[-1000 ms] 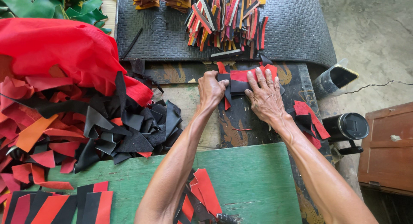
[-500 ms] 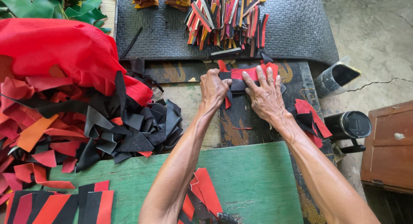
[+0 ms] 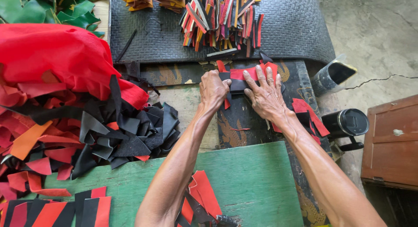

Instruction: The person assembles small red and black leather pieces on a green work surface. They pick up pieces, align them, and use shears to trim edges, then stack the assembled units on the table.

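Observation:
My left hand (image 3: pixel 213 88) is curled into a fist, gripping the left end of a small stack of red and black leather pieces (image 3: pixel 242 75). My right hand (image 3: pixel 264 94) lies flat with fingers spread, pressing down on the same stack. The stack rests on a dark patterned board (image 3: pixel 244 122). Just beyond it, a heap of mixed coloured leather strips (image 3: pixel 220 18) lies on a black textured mat (image 3: pixel 287 31).
A big pile of red and black leather scraps (image 3: pixel 65 118) fills the left side. A green board (image 3: pixel 248 179) lies near me with red scraps (image 3: pixel 202 196) on it. Black cylindrical containers (image 3: pixel 346 122) and a wooden box (image 3: pixel 389 144) stand at the right. Green scraps (image 3: pixel 52 7) sit far left.
Both hands have stayed on the stack; my left hand shifted slightly right and my right fingers spread flatter over the pieces.

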